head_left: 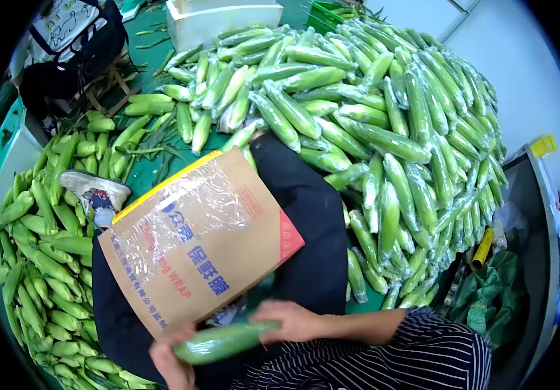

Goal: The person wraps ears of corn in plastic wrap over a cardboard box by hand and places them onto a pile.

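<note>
An ear of corn [225,342], green-husked and slightly blurred, is held level close to my body. Its left end sits in my left hand [175,359], with the fingers curled round it. My right hand [291,320] grips the other end, fingers closed. The husk looks glossy, as if covered in film. Just beyond my hands, a brown cardboard cling film box [195,244] rests across my dark-trousered lap, tilted, with clear film lying over its top face. A yellow strip [166,187] runs along the box's far edge.
Film-wrapped corn [384,130] is heaped high ahead and to the right. Unwrapped corn [52,260] piles up on the left, near a shoe [96,190]. A white foam box [221,23] stands at the back. Green bags [497,292] lie at the right. Another person [65,78] sits at upper left.
</note>
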A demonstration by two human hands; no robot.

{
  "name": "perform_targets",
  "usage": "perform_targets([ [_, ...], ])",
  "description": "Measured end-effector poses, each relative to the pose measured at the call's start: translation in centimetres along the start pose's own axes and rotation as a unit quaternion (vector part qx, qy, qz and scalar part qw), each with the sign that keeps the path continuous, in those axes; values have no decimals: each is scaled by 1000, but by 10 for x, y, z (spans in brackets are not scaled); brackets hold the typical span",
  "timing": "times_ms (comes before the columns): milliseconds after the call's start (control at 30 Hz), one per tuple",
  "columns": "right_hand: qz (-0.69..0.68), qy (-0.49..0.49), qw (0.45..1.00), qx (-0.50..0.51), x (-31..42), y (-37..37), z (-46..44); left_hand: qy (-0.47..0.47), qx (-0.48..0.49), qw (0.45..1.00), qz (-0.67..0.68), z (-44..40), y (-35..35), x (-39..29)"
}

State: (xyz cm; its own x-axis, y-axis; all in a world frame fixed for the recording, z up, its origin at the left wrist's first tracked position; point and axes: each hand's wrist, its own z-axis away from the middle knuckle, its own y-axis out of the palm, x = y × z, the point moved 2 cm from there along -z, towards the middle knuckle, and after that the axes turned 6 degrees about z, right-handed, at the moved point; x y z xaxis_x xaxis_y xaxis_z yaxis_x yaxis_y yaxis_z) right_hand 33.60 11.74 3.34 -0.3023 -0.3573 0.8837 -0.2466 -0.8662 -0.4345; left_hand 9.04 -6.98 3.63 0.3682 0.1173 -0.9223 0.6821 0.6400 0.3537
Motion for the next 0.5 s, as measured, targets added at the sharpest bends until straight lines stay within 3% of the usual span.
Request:
perform_targets([
  [33,-54,-56,982,-170,-3,4,-12,12,-214,972,94,-18,22,0],
  [67,-433,-9,850,-301,-14,15,-33,56,-317,940,112,-42,32,1],
  [100,-707,-16,582,-401,10,-6,-68,31,-375,906,195,-65,63,-8],
  [133,-711,-48,571,-408,38,-29,-94,11,-337,923,184,-82,107,-23],
  [167,-714,-79,585,-376,56,-29,-113,25,-212,949,231,-92,95,28],
  [200,-612,-58,659,-433,70,-20,-134,81,-190,969,132,-97,120,26],
  [233,-392,-85,791,-463,68,-25,-141,142,-179,973,29,-102,145,24],
  [267,-407,-87,808,-416,52,-47,-154,204,-177,961,-65,-107,171,23],
  [300,-417,-91,820,-381,31,-81,-166,181,-172,968,-18,-125,153,9],
  [333,-444,-99,809,-372,34,-118,-184,158,-168,972,29,-144,135,-5],
  [367,-457,-89,801,-378,-7,-176,-191,131,-133,982,-36,-158,80,-29],
  [400,-428,-76,789,-434,-13,-228,-192,189,-212,956,-77,-183,26,-38],
  [433,-396,-58,775,-490,-20,-279,-193,177,-298,938,-20,-210,-21,-45],
  [467,-361,-35,757,-543,-28,-331,-195,135,-378,914,-56,-240,-88,-39],
  [500,-412,3,678,-608,-25,-341,-196,77,-432,887,-141,-273,-174,-13],
])
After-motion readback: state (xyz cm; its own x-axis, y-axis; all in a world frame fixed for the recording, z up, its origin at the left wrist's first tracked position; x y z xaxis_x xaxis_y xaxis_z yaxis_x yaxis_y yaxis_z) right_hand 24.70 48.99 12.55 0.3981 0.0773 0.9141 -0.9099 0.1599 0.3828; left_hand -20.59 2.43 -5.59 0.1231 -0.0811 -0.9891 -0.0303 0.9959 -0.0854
